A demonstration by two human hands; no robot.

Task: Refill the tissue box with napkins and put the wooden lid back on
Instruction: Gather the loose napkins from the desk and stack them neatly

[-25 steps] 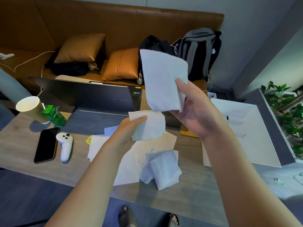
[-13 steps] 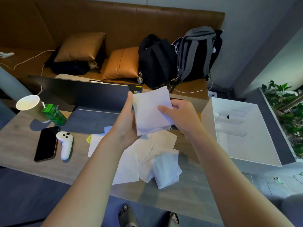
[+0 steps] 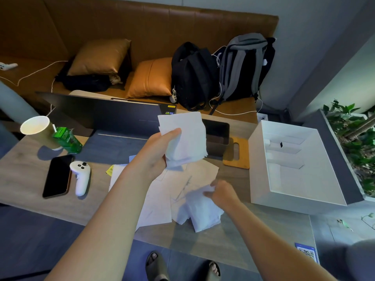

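My left hand (image 3: 160,153) holds a stack of white napkins (image 3: 184,136) upright above the table, in front of the dark open tissue box (image 3: 218,136). The wooden lid (image 3: 237,154) with its slot lies flat on the table just right of the box. My right hand (image 3: 220,192) is low over the loose napkins (image 3: 200,211) spread on the table, with its fingertips pinching the edge of a folded one. More flat napkins (image 3: 160,199) lie under my left forearm.
A laptop (image 3: 105,118) stands behind the napkins. A phone (image 3: 57,176), a white controller (image 3: 81,177), a paper cup (image 3: 37,128) and a green carton (image 3: 68,139) lie at the left. An open white box (image 3: 294,167) sits at the right, next to a planter (image 3: 353,138).
My right hand let go of the stack and dropped to the loose napkins on the table. My left hand keeps the stack and has moved slightly right.
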